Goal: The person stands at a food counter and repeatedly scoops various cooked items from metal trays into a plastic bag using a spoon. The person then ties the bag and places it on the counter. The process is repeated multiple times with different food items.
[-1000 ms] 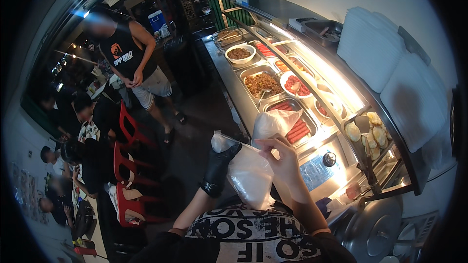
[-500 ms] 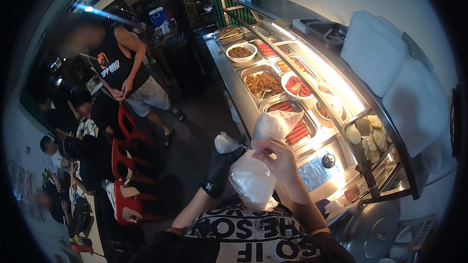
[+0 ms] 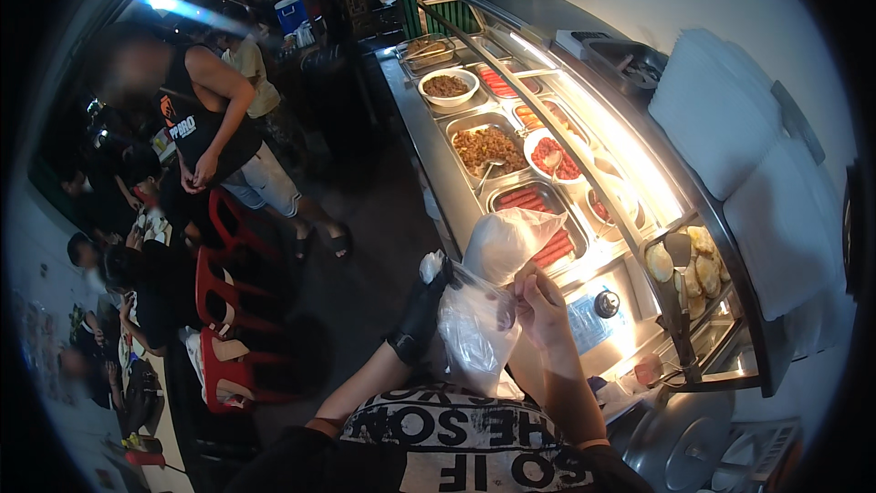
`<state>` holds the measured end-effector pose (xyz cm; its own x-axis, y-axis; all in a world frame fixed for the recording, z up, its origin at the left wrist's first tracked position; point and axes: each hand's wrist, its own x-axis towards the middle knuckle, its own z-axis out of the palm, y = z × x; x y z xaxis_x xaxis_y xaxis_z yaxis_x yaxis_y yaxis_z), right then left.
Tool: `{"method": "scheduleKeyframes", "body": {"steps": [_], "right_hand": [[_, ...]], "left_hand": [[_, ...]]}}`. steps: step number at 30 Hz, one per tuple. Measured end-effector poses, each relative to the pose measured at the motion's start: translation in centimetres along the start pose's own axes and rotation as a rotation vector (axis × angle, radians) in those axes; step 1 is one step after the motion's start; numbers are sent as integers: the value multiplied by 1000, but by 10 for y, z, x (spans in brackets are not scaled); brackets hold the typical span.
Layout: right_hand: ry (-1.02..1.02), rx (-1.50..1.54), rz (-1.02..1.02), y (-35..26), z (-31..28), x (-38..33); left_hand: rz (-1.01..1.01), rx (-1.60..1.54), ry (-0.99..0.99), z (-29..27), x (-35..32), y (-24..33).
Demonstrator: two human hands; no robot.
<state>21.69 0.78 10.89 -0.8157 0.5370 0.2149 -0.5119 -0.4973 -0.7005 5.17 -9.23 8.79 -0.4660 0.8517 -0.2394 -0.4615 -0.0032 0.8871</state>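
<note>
In front of my chest a thin translucent plastic bag (image 3: 476, 333) is stretched between my two hands, its lower part hanging down by my shirt. My left hand (image 3: 423, 306), in a black glove, is closed on the bag's left side. A small white plastic bundle (image 3: 432, 264) pokes out above those fingers. On the right, my bare right hand (image 3: 543, 309) pinches the bag's edge with thumb and fingers. Just beyond both hands is a second, rounded plastic bag (image 3: 509, 242), in front of a tray of red sausages (image 3: 550, 246); whether it rests on the counter cannot be told.
A lit, glass-fronted food counter (image 3: 461, 210) runs away on the right with trays and bowls of food. A call bell (image 3: 607, 304) stands near its close end. Foam boxes (image 3: 721, 110) are stacked above. Leftward are red chairs (image 3: 228, 370), seated people and a standing person (image 3: 214, 119).
My right hand has moved right, drawing the bag out wider between my hands. The standing person appears farther left, and another person now shows behind.
</note>
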Motion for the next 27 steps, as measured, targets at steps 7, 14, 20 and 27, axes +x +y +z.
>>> {"method": "scheduleKeyframes", "body": {"steps": [7,14,20,27], "right_hand": [[314,303,-182,-17,-72,2],[113,-97,132,-32,-109,73],[288,135,384,38,-212,63],[519,285,295,115,-222,46]], "left_hand": [[-257,-448,-263,10,31,23],[-190,-303,-350,-2,95,-5],[-379,7,-196,-46,126,-78],[-245,204,-13,-88,142,-163]]}}
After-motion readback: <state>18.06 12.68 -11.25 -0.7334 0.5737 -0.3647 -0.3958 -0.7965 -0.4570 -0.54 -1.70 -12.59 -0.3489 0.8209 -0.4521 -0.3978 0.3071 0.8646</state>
